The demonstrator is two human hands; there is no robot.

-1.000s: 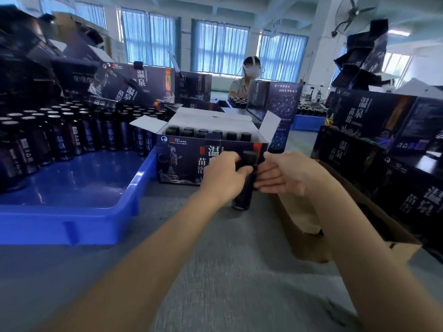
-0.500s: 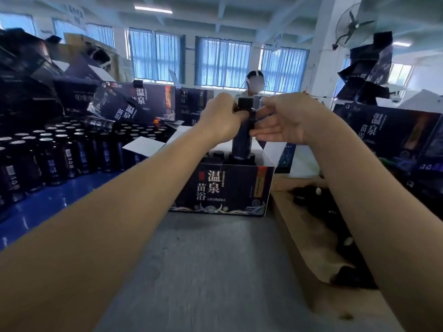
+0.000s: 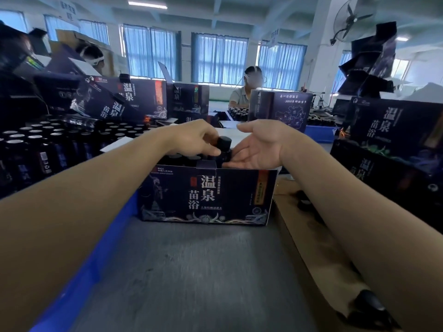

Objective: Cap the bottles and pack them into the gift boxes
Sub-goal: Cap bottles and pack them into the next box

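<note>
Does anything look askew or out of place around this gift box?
One bottle stands higher than its neighbours in the open gift box, not yet seated; the left hand grips its top. Back left, a tilted box leans over other bottles.

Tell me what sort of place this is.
Probably a factory packing floor: rows of dark bottles in a blue tray, stacked printed gift boxes, and another worker at a table beyond.

Bare grey table (image 3: 191, 271) lies open between blue crate (image 3: 100, 248) and cardboard tray (image 3: 311, 240).
</note>
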